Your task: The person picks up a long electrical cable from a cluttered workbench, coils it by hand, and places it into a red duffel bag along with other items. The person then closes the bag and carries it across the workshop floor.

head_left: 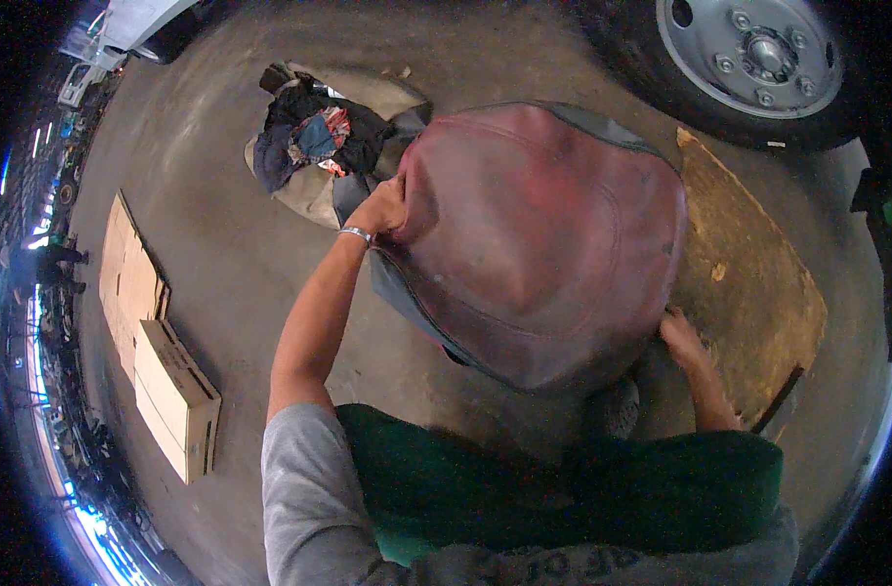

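Note:
A large, worn maroon seat cushion (553, 234), leather-like with stitched seams and dark grey side panels, is in front of me above the floor. My left hand (382, 207), with a metal band at the wrist, is closed on its left edge, the fingers pressing into a fold of the cover. At the lower right edge is my right hand (682, 337), its fingers curled against the rim and partly hidden by it. The cushion's underside does not show.
Behind the cushion at left lies a beige sack (392, 93) topped with dark and coloured rags (319, 137). Flattened cardboard (128, 259) and a carton (177, 400) lie farther left. A stained brown board (758, 264) is at right, below a vehicle wheel (763, 59).

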Demonstrator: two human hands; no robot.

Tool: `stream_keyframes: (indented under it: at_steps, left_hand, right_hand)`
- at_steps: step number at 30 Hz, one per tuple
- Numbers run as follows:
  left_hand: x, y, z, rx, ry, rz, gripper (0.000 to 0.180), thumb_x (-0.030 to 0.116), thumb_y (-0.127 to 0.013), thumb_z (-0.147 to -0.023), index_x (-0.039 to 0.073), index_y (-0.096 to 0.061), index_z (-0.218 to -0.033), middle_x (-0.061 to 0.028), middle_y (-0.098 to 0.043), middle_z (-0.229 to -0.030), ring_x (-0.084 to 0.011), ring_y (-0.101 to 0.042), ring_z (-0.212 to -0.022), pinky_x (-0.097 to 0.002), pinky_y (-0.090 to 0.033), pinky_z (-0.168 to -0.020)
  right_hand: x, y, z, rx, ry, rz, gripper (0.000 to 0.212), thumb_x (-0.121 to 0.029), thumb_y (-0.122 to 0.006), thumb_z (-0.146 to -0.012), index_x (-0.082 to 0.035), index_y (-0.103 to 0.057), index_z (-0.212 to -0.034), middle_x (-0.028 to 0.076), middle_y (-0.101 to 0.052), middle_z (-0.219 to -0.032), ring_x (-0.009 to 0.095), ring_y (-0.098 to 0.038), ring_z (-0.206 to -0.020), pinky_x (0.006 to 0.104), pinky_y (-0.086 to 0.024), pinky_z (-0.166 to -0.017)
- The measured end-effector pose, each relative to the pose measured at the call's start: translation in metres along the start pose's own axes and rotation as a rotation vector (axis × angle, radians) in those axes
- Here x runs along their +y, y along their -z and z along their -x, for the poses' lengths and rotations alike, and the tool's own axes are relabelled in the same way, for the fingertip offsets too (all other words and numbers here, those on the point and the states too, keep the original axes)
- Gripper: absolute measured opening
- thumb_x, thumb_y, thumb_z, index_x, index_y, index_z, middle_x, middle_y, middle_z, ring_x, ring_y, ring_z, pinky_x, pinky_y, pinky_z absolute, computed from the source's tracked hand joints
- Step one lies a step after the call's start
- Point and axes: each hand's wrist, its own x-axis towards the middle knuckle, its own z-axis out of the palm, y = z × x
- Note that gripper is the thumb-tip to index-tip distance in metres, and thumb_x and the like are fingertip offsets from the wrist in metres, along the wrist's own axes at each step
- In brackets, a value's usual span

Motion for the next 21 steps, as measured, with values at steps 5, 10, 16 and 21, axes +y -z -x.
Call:
stream_keyframes:
  at_steps: [5,10,16,21]
  left_hand:
    - [-0.020,0.003,-0.002,-0.029,0.175,-0.273,0.051,0.021,-0.068,-0.084,-0.003,-0.059,-0.128,-0.0308,-0.068,-0.118,-0.0471,-0.065,-0.114,-0.0494,-0.054,-0.098]
    - [0.002,-0.007,-0.020,-0.088,0.221,-0.555,0.050,0.020,-0.075,-0.078,-0.001,-0.063,-0.122,-0.0284,-0.069,-0.117,-0.0455,-0.068,-0.108,-0.0482,-0.057,-0.093]
    - [0.020,0.002,-0.041,0.133,0.090,-0.174,0.031,0.019,-0.062,-0.090,-0.006,-0.073,-0.103,-0.0306,-0.072,-0.103,-0.0422,-0.071,-0.105,-0.0480,-0.057,-0.089]
    - [-0.072,0.010,-0.011,0.318,0.565,0.336,0.059,0.039,-0.038,-0.107,-0.012,-0.067,-0.109,-0.0178,-0.075,-0.104,-0.0233,-0.068,-0.101,-0.0446,-0.053,-0.089]
  right_hand:
    - [-0.013,0.005,-0.011,-0.021,0.017,0.165,0.062,-0.030,-0.051,-0.098,0.013,-0.047,-0.142,0.027,-0.055,-0.143,0.033,-0.050,-0.135,0.0405,-0.038,-0.113]
    - [0.021,0.012,-0.045,-0.015,0.106,0.173,0.054,-0.023,-0.049,-0.098,0.012,-0.052,-0.139,0.022,-0.061,-0.134,0.031,-0.059,-0.121,0.0395,-0.047,-0.103]
    - [0.012,0.006,-0.015,0.090,0.290,-0.293,0.041,-0.014,-0.047,-0.099,0.008,-0.058,-0.132,0.017,-0.068,-0.120,0.028,-0.065,-0.108,0.0400,-0.053,-0.091]
    - [-0.003,-0.012,-0.042,-0.049,0.175,-0.724,0.039,-0.019,-0.047,-0.100,0.005,-0.061,-0.128,0.017,-0.067,-0.121,0.030,-0.064,-0.110,0.0433,-0.052,-0.095]
